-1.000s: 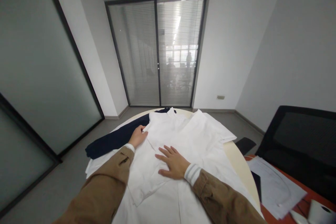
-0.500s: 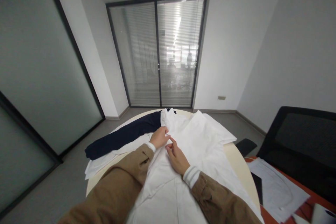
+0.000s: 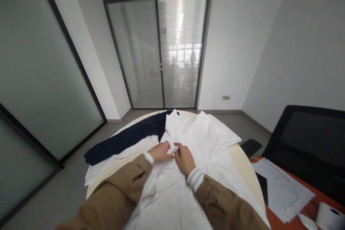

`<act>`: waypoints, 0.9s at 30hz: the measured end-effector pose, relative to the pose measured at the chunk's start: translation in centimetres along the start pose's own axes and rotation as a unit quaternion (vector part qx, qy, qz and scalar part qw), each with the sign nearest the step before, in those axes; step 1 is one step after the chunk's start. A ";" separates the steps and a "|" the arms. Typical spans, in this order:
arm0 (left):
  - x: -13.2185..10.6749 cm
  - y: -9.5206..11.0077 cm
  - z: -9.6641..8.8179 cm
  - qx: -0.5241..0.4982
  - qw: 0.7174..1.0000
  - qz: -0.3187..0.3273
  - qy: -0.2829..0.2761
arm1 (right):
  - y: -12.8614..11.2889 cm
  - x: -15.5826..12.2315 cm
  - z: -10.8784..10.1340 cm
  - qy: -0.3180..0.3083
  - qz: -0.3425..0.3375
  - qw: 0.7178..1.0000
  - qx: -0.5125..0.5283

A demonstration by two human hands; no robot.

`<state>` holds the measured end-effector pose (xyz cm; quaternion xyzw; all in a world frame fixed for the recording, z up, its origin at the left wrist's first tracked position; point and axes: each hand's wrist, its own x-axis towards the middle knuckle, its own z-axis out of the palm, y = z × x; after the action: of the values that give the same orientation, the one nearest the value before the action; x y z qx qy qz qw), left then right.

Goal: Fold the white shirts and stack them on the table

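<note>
Left hand (image 3: 160, 152) and right hand (image 3: 184, 159) meet at lower centre, fingers closed together on a small pinched fold (image 3: 173, 149) of the white shirt (image 3: 199, 140). Shirt lies spread on the round surface (image 3: 242, 161), navy sleeve (image 3: 129, 138) beside it at left. Step in hand appears to be working that fold; next move likely calls for a steady pinch.

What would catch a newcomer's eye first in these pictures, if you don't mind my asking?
The white shirt spread over the round table stands out first, with the left hand and right hand meeting at a small fold near its middle. A navy garment lies on the table's far left, and the blinds of a glass door fill the far wall.
</note>
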<state>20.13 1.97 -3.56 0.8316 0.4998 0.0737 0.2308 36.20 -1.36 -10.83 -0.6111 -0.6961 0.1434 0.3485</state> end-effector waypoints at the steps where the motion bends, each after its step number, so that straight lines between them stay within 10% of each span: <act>1: -1.1 -0.3 -0.6 0.016 1.000 -0.009 -0.024 | 0.2 0.1 0.1 0.005 0.005 1.000 0.007; 6: -5.3 -0.6 -3.0 0.088 0.982 -0.017 -0.165 | 0.7 0.6 0.2 0.023 0.029 0.996 0.082; 13: -7.7 3.2 -2.6 -0.036 0.983 0.046 -0.173 | 0.2 0.8 -0.4 0.001 0.075 0.984 0.161; 19: -8.9 4.9 -1.4 -0.019 0.939 0.104 -0.328 | 0.8 0.7 0.2 0.002 0.078 0.984 0.159; 27: -9.0 3.6 0.1 -0.140 0.851 0.028 -0.505 | 1.2 1.5 0.0 0.008 0.095 0.977 0.191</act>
<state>18.62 -7.21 -1.03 0.7262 0.2754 -0.2810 0.5637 37.06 0.38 -11.13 -0.5975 -0.5920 0.3015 0.4490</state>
